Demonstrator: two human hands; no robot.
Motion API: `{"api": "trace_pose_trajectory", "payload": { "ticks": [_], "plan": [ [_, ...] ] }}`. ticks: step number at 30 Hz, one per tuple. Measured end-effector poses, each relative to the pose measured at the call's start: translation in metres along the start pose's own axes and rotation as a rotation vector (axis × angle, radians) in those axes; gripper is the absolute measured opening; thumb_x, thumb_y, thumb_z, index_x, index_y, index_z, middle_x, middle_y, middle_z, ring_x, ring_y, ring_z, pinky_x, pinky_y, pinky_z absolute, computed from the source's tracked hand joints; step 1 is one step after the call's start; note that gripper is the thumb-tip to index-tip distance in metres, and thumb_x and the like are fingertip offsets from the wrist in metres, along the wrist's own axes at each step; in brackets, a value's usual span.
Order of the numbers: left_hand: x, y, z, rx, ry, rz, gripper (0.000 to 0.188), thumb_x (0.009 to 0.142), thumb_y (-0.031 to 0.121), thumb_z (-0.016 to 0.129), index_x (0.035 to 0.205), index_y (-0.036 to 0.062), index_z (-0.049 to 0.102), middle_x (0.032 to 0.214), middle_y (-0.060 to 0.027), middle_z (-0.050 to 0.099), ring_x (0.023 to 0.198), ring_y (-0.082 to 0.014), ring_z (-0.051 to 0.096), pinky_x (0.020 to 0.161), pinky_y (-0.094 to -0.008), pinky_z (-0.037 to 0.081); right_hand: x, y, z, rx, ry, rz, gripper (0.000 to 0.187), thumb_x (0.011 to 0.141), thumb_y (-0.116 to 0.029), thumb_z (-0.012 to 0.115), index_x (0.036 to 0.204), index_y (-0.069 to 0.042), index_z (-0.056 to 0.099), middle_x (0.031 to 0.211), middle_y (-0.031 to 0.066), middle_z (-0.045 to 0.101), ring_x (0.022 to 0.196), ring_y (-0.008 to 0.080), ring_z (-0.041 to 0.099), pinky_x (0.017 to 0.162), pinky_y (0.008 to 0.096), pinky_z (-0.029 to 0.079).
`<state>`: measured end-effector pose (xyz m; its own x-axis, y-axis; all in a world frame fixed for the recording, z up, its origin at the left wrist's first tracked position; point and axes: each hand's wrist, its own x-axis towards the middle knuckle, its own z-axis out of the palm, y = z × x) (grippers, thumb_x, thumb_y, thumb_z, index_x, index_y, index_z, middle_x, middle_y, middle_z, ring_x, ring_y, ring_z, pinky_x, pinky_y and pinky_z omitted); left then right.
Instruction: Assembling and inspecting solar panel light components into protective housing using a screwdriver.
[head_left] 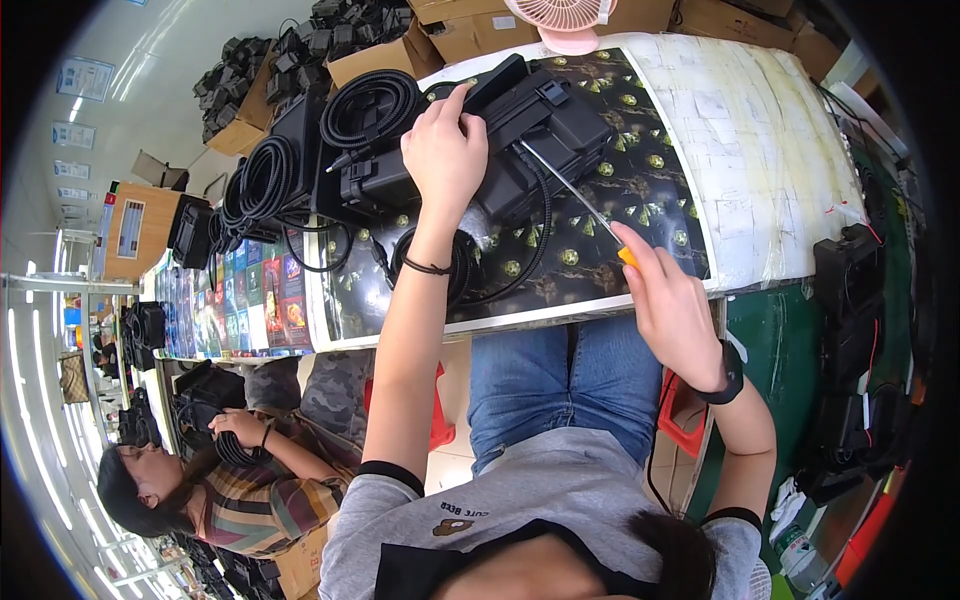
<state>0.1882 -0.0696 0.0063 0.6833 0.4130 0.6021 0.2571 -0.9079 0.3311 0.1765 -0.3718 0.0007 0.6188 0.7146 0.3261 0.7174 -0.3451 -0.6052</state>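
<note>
A black plastic case [568, 128] with an open lid lies on the dark patterned sheet covering the table. My left hand [446, 150] rests over the left part of it, fingers bent around its upper side. In my right hand [672, 312] is a screwdriver [572, 187] with a yellow handle, fingers closed round the grip. Its long metal shaft slants up and left to the near side of the case; the tip's exact contact is hard to make out. A black corrugated cable [547, 205] loops from the case toward the table's front edge, partly behind my left forearm.
Coiled black corrugated tubing [368, 108] sits by the case, with more coils [258, 180] farther left. A pink fan [566, 14] and cardboard boxes [485, 36] stand at the back. At lower left, a co-worker [265, 495] holds a black coil. Black units [848, 275] are at right.
</note>
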Motion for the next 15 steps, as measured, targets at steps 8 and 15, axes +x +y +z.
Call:
{"api": "trace_pose_trajectory", "payload": {
  "ticks": [8, 15],
  "plan": [
    [-0.002, 0.001, 0.003, 0.004, 0.009, -0.016, 0.033, 0.086, 0.016, 0.056, 0.116, 0.0138, 0.069, 0.092, -0.0049, 0.068, 0.091, -0.0241, 0.065, 0.084, -0.0396, 0.044, -0.011, -0.012, 0.016, -0.442, -0.095, 0.058, 0.054, 0.095, -0.007, 0.056, 0.147, -0.013, 0.041, 0.083, 0.0127, 0.052, 0.059, 0.0312, 0.061, 0.052, 0.0411, 0.052],
    [-0.002, 0.000, -0.001, -0.038, -0.029, -0.030, 0.035, 0.084, 0.017, 0.057, 0.117, 0.0133, 0.069, 0.095, -0.0062, 0.068, 0.092, -0.0254, 0.064, 0.086, -0.0405, 0.045, 0.000, 0.003, 0.009, 0.057, 0.036, -0.069, 0.056, 0.099, -0.008, 0.051, 0.152, -0.014, 0.034, 0.079, 0.0085, 0.051, 0.057, 0.0196, 0.061, 0.047, 0.0335, 0.050]
  ]
}}
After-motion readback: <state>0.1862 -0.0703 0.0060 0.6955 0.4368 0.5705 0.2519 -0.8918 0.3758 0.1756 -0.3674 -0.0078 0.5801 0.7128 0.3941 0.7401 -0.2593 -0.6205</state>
